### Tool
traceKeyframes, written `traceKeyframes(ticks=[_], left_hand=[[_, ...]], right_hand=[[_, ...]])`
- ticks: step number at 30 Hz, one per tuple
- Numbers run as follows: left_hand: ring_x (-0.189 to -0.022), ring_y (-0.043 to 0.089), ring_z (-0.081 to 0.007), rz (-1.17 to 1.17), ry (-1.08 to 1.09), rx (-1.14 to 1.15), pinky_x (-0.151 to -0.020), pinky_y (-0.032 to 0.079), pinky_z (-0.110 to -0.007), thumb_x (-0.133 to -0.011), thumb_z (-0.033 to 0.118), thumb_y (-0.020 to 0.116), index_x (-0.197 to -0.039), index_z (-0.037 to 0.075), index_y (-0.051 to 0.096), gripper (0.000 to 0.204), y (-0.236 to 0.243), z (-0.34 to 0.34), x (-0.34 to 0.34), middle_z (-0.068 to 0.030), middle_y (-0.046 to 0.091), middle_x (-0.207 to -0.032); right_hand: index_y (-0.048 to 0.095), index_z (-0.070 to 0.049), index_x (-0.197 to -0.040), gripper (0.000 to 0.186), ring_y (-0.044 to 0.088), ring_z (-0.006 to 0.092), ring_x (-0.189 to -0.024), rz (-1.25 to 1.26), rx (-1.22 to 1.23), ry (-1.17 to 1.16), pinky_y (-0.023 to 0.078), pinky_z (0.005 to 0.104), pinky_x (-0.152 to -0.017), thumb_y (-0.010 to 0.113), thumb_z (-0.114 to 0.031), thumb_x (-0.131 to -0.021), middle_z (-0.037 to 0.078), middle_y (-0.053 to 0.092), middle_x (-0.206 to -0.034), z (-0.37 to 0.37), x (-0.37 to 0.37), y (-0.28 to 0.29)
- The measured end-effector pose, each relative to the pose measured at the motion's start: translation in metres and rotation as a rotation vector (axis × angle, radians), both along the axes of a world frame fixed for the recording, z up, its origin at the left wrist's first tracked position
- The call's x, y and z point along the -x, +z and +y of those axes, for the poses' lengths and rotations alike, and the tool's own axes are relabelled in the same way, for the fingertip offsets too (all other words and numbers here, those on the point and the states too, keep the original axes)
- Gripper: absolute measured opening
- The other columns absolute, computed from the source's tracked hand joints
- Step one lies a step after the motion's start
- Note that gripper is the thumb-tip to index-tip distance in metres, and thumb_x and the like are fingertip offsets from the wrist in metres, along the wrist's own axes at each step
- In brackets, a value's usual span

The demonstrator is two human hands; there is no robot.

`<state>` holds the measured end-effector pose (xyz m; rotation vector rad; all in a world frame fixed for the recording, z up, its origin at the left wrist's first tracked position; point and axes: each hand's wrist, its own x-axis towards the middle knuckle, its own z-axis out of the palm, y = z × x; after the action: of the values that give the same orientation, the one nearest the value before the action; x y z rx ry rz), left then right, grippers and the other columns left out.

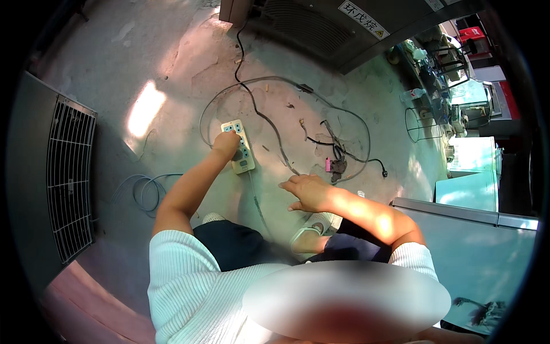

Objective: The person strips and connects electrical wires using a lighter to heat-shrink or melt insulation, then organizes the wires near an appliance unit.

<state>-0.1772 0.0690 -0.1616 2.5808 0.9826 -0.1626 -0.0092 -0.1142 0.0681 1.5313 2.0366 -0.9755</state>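
A cream power strip with several sockets lies on the floor in front of me, a pale cord running from its near end toward my feet. My left hand is closed at its left side, fingers curled over the sockets; whether a plug is under them is hidden. To the right, my right hand hovers over the floor with thumb and fingers apart, holding nothing. Its fingertips are close to the end of a black cable that comes down from the large appliance.
A grey cord loops widely across the floor around dark cable pieces and a small pink object. Coiled cable lies left. A dark appliance stands ahead, a vent grille left, and a pale cabinet right.
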Motion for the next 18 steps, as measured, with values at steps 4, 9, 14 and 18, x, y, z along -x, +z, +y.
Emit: traceKeyframes(ticks=[4, 9, 14, 18], left_hand=[[-0.084, 0.067, -0.0306, -0.029, -0.004, -0.011, -0.069, 0.055, -0.040, -0.076, 0.008, 0.064, -0.089, 0.008, 0.068, 0.013, 0.004, 0.011, 0.015, -0.0104, 0.066, -0.097], [-0.081, 0.065, -0.0280, -0.317, 0.139, -0.159, -0.066, 0.052, -0.040, -0.079, 0.012, 0.064, -0.095, 0.011, 0.066, 0.017, 0.027, 0.028, 0.017, -0.0083, 0.062, -0.092], [-0.101, 0.057, -0.0269, -0.388, 0.239, -0.537, -0.089, 0.044, -0.041, -0.079, 0.012, 0.065, -0.118, 0.015, 0.060, 0.039, 0.095, 0.097, 0.016, -0.0074, 0.057, -0.110], [-0.116, 0.048, -0.0284, -0.461, 1.049, -0.772, -0.100, 0.035, -0.046, -0.081, 0.018, 0.063, -0.128, 0.017, 0.051, 0.049, 0.135, 0.140, 0.005, -0.0091, 0.047, -0.131]], right_hand=[[0.050, -0.007, -0.132, 0.067, 0.054, 0.0330, -0.112, 0.032, -0.076, -0.045, 0.043, 0.0442, -0.093, 0.073, -0.036, -0.077, 0.013, 0.057, -0.120, -0.028, -0.013, 0.077], [0.049, -0.006, -0.133, 0.065, 0.055, 0.0334, -0.111, -0.009, -0.109, -0.092, 0.041, 0.0438, -0.095, 0.071, -0.035, -0.079, 0.012, 0.057, -0.122, -0.055, -0.008, 0.107], [0.048, -0.008, -0.131, 0.060, 0.055, 0.0321, -0.106, 0.230, -0.142, 0.033, 0.040, 0.0421, -0.093, 0.069, -0.033, -0.081, 0.013, 0.056, -0.114, -0.065, -0.002, 0.104], [0.049, -0.008, -0.131, 0.061, 0.054, 0.0305, -0.107, 0.127, -0.162, 0.110, 0.040, 0.0415, -0.094, 0.070, -0.033, -0.081, 0.013, 0.056, -0.111, -0.055, -0.009, 0.108]])
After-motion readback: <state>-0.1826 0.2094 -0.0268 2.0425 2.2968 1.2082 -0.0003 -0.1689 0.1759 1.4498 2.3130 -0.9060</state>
